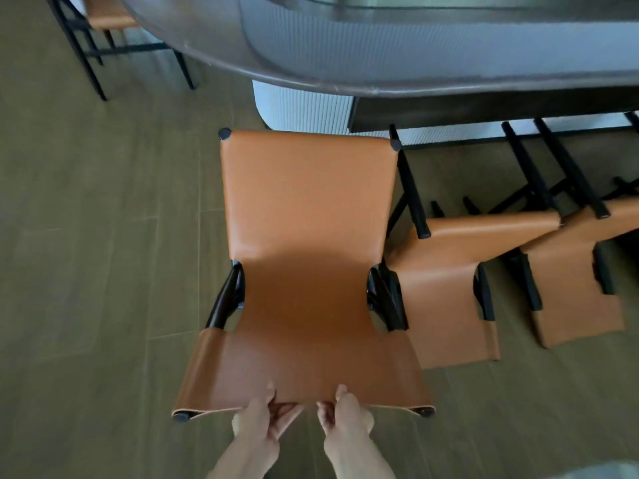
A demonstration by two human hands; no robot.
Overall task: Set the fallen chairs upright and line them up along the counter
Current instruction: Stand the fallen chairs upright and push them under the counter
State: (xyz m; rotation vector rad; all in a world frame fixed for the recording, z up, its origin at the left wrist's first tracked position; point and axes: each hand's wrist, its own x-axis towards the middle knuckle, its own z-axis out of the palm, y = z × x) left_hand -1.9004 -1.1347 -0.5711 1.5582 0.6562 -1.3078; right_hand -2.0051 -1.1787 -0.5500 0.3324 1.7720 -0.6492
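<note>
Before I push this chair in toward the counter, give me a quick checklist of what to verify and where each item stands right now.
1. Grip: left hand and right hand both pinch the top edge of the held chair's backrest. Ok.
2. Chair upright, seat facing the counter. Ok.
3. All four feet on the floor: hidden under the seat. Cannot tell.
4. Clearance on the right: the nearest fallen chair lies against its right side. Not ok.
5. Remaining chairs: that one and a second fallen chair lie on the floor. Not ok.
6. Path to the counter: floor ahead looks free. Ok.
</note>
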